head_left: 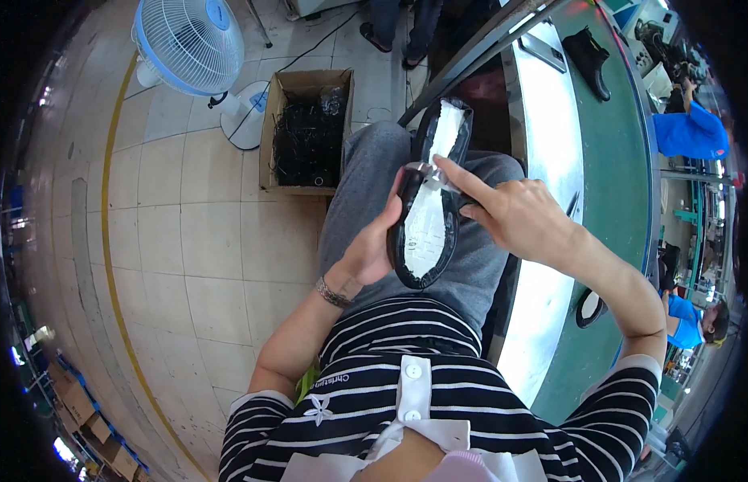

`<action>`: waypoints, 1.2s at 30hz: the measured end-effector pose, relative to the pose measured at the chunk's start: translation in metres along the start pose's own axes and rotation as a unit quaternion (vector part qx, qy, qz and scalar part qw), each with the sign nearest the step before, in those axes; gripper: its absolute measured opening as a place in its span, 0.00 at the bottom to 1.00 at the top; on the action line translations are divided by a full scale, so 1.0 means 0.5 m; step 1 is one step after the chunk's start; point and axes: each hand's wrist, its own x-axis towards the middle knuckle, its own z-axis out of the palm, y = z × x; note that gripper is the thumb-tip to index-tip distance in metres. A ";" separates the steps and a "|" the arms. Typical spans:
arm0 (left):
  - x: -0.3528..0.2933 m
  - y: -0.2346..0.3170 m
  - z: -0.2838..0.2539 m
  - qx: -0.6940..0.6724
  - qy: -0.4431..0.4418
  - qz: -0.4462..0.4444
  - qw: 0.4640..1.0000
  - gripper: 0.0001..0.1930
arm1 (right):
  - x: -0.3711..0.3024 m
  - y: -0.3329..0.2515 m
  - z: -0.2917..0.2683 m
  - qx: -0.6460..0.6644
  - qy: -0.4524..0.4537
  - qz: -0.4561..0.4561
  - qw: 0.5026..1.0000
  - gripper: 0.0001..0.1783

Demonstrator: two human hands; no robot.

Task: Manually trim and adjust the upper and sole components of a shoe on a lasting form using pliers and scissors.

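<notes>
Black shoe (425,233) gripped sole-up by left hand (372,249), metal piece (432,175) touched by right hand (527,217), index finger extended, its grip unclear

A worker wears a black-and-white striped short-sleeved top (502,390) with a white collar (448,435), a two-button white placket (413,387), a white flower (318,410) and small lettering, above gray pants (354,189). A patterned metallic-looking band (333,293) circles the left wrist; left hand (372,251) and right hand (527,215) are bare.
</notes>
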 end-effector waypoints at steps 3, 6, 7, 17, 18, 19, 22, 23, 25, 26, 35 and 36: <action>0.003 -0.014 0.021 0.160 0.074 0.121 0.977 0.36 | -0.015 -0.024 -0.032 0.027 0.031 -0.006 0.999 0.39; 0.009 -0.029 0.040 0.230 0.062 0.172 0.956 0.43 | -0.035 -0.053 -0.039 0.066 0.144 -0.142 0.977 0.37; 0.006 -0.023 0.045 0.173 0.080 0.111 0.975 0.52 | -0.024 -0.051 -0.020 0.070 0.204 -0.190 0.958 0.35; -0.007 -0.023 -0.032 0.277 0.091 0.079 0.953 0.56 | -0.045 -0.080 0.040 -0.004 0.125 -0.180 0.976 0.46; -0.001 -0.020 -0.029 0.379 0.062 0.163 0.909 0.56 | -0.045 -0.077 0.056 -0.016 0.133 -0.186 0.973 0.47; -0.003 -0.008 0.006 0.329 0.042 0.119 0.936 0.55 | -0.039 -0.064 0.070 -0.018 0.050 -0.111 0.992 0.47; -0.021 -0.003 0.027 0.308 0.038 0.112 0.944 0.55 | -0.048 -0.088 0.061 -0.042 -0.031 -0.046 0.998 0.48; -0.020 0.002 0.023 0.308 0.041 0.113 0.944 0.55 | -0.054 -0.093 0.058 -0.034 0.010 -0.092 0.995 0.48; -0.008 0.013 0.013 0.636 0.042 0.192 0.746 0.58 | -0.066 -0.102 0.061 0.017 0.079 -0.163 0.983 0.48; -0.007 0.007 0.005 0.636 0.041 0.191 0.747 0.58 | -0.064 -0.097 0.068 0.017 0.079 -0.161 0.984 0.48; -0.017 -0.009 -0.086 0.383 0.017 0.126 0.915 0.60 | -0.059 -0.092 0.071 0.055 0.040 -0.121 0.990 0.41; -0.018 -0.008 -0.091 0.485 0.019 0.147 0.862 0.61 | -0.047 -0.082 0.066 0.062 0.005 -0.093 0.994 0.39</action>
